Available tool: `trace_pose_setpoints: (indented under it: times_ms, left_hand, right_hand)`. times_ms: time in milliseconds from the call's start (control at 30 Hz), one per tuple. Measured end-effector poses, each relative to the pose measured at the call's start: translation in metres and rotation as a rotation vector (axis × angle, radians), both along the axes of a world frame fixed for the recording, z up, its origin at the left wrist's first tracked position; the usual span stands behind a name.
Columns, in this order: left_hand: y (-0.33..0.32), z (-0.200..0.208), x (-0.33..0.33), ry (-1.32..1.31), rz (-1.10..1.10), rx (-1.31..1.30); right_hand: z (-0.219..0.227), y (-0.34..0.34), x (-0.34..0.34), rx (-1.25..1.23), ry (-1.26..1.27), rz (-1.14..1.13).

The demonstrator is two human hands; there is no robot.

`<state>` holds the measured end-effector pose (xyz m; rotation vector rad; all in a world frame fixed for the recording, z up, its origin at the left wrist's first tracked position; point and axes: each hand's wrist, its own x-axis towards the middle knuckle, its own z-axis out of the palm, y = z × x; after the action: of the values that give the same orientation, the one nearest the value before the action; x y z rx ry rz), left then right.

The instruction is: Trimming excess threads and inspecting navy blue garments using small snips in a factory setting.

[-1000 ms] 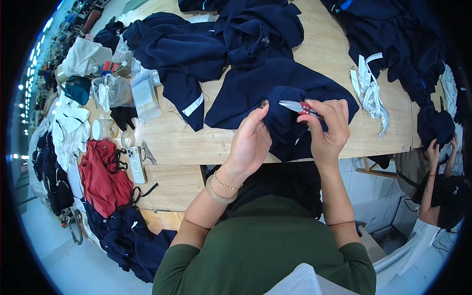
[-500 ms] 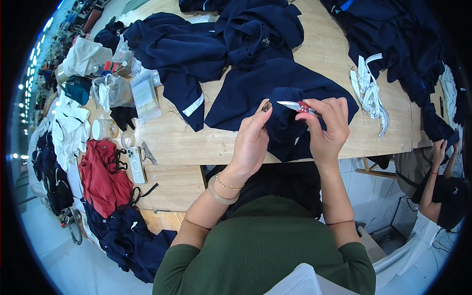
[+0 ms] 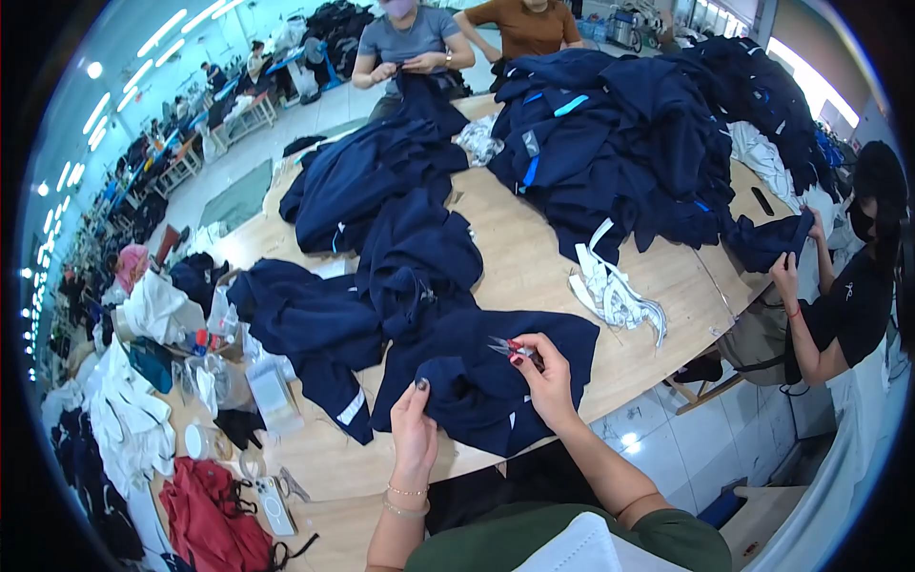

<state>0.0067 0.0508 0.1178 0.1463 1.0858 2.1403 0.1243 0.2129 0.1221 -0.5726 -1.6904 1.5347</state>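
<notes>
A navy garment (image 3: 558, 345) is spread at the table's near edge. My left hand (image 3: 415, 434) pinches a fold of it between thumb and fingers, the thumb on top. In my right hand (image 3: 550, 389) is a small pair of thread snips (image 3: 513, 347) with red handles, its pointed blades toward the left and apart from the cloth in my left hand. My right hand hovers over the garment. A white label (image 3: 352, 408) shows on a navy piece beside the garment.
Beyond lie more navy garments (image 3: 419, 253) and a large navy heap (image 3: 620, 133). White strips (image 3: 615, 291) lie to the right. At left are a red bag (image 3: 212, 520), a phone (image 3: 275, 505) and a clear jar (image 3: 202, 441). Co-workers handle navy cloth at the far side and right.
The view has tilted up, bringing the far table and co-workers into sight. My right hand with the snips has moved away from my left hand, which still pinches the garment.
</notes>
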Motion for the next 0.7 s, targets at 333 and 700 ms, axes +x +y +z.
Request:
trace_pose_setpoints:
  times_ms: [333, 700]
  left_hand:
    - [-0.059, 0.014, -0.086, 1.080, 1.011, -0.803]
    - [0.036, -0.032, 0.076, 1.216, -0.090, -0.463]
  right_hand:
    - [-0.079, 0.086, 0.034, 0.322, -0.327, -0.499]
    - [-0.128, 0.087, 0.057, 0.495, -0.970, -0.626]
